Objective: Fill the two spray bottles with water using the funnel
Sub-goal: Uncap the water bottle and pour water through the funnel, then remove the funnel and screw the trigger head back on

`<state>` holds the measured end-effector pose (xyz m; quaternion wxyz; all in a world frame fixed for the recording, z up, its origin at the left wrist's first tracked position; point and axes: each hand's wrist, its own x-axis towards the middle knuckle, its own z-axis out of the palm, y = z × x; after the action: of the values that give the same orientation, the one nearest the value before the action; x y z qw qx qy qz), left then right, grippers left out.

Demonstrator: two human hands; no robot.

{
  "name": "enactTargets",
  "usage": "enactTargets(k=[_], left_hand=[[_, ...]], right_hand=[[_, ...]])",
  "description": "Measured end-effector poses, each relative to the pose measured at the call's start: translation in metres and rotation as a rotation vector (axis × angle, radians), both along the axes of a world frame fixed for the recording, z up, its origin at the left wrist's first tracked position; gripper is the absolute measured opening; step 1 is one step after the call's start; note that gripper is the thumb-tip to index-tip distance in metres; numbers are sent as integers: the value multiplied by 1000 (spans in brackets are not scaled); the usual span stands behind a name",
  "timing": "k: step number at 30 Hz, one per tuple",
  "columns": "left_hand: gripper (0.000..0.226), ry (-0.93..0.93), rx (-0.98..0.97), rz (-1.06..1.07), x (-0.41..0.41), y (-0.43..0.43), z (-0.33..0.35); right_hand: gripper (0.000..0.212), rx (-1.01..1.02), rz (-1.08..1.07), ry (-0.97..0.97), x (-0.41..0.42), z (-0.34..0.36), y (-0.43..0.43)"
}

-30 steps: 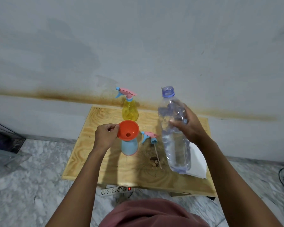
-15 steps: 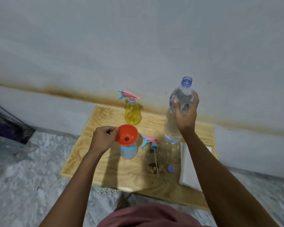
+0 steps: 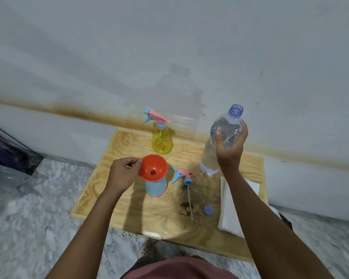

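Note:
An orange funnel (image 3: 153, 168) sits in the neck of the blue spray bottle (image 3: 156, 187) on the wooden table (image 3: 129, 198). My left hand (image 3: 125, 174) pinches the funnel's rim. My right hand (image 3: 231, 144) grips a clear water bottle (image 3: 216, 146) near its shoulder, uncapped and held upright above the table's right side. The yellow spray bottle (image 3: 162, 141) stands at the back with its pink and blue trigger head on. A loose trigger head (image 3: 183, 175) with its dip tube lies right of the blue bottle.
A blue bottle cap (image 3: 208, 210) lies near the front right, beside a folded white cloth (image 3: 228, 210). A dark stain (image 3: 186, 208) marks the wood near the dip tube. A power strip (image 3: 130, 234) lies on the marble floor under the table edge. A dark bag (image 3: 6, 152) is at the left.
My right hand lifted the water bottle off the front right of the table, up and back toward the wall, revealing the cap. My left hand stays on the funnel.

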<state>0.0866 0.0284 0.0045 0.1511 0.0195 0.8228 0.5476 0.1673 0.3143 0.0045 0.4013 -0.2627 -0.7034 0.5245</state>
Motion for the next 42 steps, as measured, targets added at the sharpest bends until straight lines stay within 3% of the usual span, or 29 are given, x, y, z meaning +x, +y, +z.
enactTargets(k=[8, 11, 13, 15, 17, 20, 26, 29, 36, 42], left_hand=[[20, -20, 46, -1, 3, -4, -4], [20, -17, 55, -1, 3, -5, -3], [19, -21, 61, -5, 4, -6, -3], [19, -20, 68, -13, 4, -7, -3], [21, -11, 68, -21, 4, -7, -1], [23, -8, 69, -50, 2, -8, -2], [13, 3, 141, -65, 0, -14, -8], [23, -29, 160, -43, -4, -20, -16], [43, -32, 37, -460, 4, -12, -48], [51, 9, -84, -429, 10, 3, -51]], right_hand=[[89, -1, -23, -114, 10, 3, -4], [97, 51, -241, -106, 15, 3, -27], [83, 100, -376, -102, 23, 0, -58], [62, 61, -244, -183, 29, -3, -92], [44, -49, 84, -380, 26, -6, -116], [40, -176, 354, -599, 14, -3, -134], [20, -97, 311, -662, 2, 3, -144], [17, -95, 235, -607, 3, 5, -142], [16, -56, 272, -585, 8, 5, -137], [15, -29, 280, -595, 10, 6, -138]])
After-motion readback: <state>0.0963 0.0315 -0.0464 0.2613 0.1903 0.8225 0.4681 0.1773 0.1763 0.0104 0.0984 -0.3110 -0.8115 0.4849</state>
